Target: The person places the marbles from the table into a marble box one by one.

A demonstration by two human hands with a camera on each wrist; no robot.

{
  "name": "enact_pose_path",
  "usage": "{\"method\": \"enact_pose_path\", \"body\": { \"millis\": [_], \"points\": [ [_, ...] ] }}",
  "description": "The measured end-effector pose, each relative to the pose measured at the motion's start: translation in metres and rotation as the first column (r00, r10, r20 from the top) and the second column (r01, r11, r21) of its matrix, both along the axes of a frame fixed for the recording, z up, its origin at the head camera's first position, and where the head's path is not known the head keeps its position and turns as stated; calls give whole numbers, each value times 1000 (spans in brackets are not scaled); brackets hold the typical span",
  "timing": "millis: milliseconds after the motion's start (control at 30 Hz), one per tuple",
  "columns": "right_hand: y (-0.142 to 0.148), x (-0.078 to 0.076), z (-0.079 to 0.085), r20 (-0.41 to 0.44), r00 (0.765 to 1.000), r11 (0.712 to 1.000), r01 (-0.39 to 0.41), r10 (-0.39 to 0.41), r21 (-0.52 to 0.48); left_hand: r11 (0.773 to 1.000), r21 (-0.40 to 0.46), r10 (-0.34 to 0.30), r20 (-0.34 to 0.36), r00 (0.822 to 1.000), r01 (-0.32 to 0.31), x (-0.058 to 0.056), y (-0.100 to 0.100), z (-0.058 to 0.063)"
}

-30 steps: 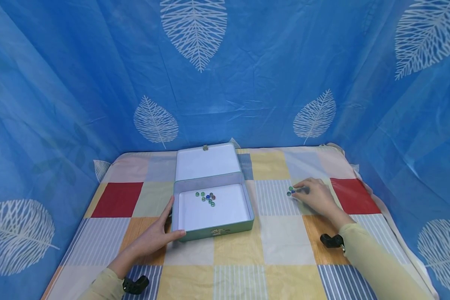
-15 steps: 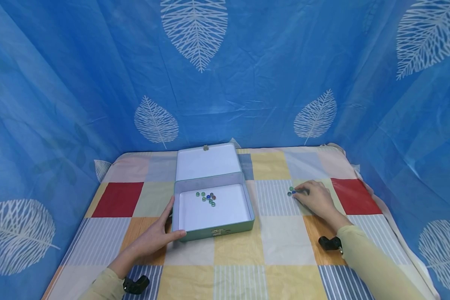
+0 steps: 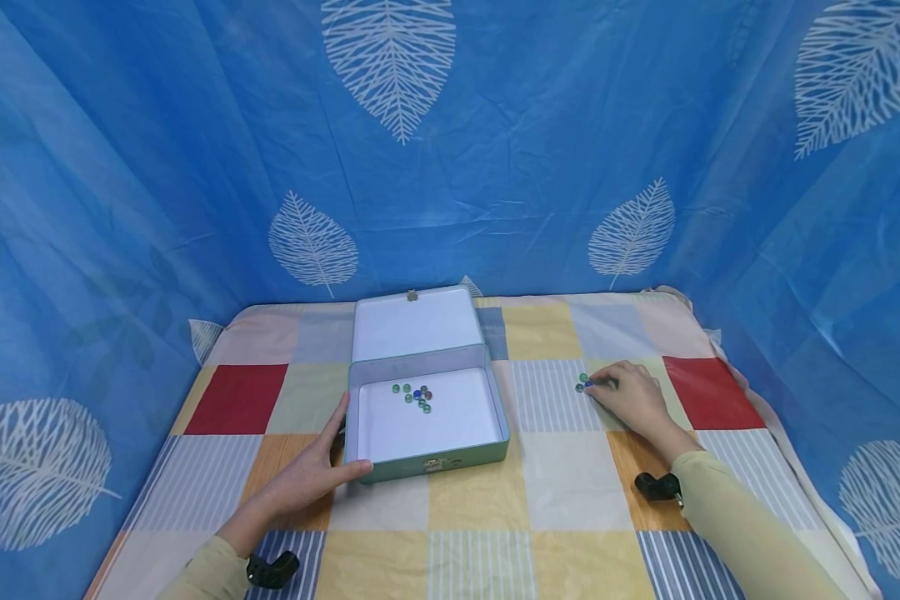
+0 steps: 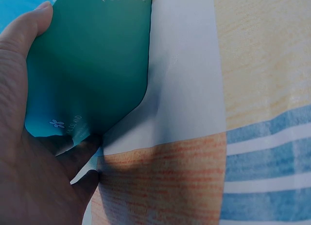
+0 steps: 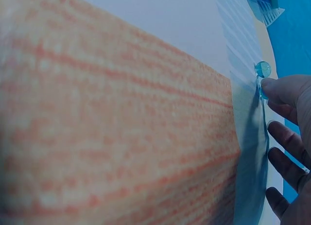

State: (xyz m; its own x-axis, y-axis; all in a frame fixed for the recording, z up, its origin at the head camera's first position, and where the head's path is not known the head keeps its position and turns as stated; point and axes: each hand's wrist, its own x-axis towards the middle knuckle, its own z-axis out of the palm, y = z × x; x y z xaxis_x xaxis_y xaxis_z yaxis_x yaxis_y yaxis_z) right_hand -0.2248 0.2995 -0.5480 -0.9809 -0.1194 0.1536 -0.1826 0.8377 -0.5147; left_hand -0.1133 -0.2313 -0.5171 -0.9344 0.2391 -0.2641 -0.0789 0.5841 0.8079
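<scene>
A green tin box [image 3: 487, 454] with a white inside stands with its lid [image 3: 416, 321] tipped back; several glass marbles [image 3: 417, 395] lie in it. My left hand [image 3: 311, 475] holds its front left corner, thumb at the front edge and fingers along the side. In the left wrist view that hand [image 4: 29, 132] spans the green wall [image 4: 92, 64]. My right hand [image 3: 633, 402] is low over the cloth, thumb and index fingertips pinching a blue marble [image 3: 588, 384]. Touching or close by are a green marble [image 3: 583, 377] and a darker green one [image 3: 580, 388]. The fingers partly hide the blue marble.
A patchwork cloth [image 3: 476, 500] covers the table. Blue curtains with white leaf prints [image 3: 450, 208] rise behind it and on both sides. A black device [image 3: 273, 571] sits at the left wrist, another [image 3: 657, 487] at the right.
Over the last second my right hand has shifted slightly, its fingers drawing in closer to the blue marble. My left hand and the box keep their places.
</scene>
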Motion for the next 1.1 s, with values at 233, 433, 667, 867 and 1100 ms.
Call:
{"method": "enact_pose_path", "body": {
  "millis": [233, 433, 667, 867, 1100],
  "points": [
    [-1, 0, 1, 11, 1000, 1000, 7, -7, 0, 1000, 9, 3, 4, 1000, -3, 1, 0, 0],
    [-1, -1, 1, 9, 1000, 1000, 11, -11, 7, 1000, 5, 6, 4, 1000, -6, 0, 0, 0],
    [-1, -1, 0, -2, 1000, 1000, 9, -9, 10, 1000, 7, 11, 2, 1000, -11, 0, 0, 0],
    [-1, -1, -1, -9, 1000, 1000, 9, -8, 20, 1000, 19, 8, -1, 1000, -8, 0, 1, 0],
    [-1, -2, -2, -10, 1000, 1000, 13, -13, 19, 1000, 22, 6, -3, 1000, -6, 1, 1, 0]
  ]
}}
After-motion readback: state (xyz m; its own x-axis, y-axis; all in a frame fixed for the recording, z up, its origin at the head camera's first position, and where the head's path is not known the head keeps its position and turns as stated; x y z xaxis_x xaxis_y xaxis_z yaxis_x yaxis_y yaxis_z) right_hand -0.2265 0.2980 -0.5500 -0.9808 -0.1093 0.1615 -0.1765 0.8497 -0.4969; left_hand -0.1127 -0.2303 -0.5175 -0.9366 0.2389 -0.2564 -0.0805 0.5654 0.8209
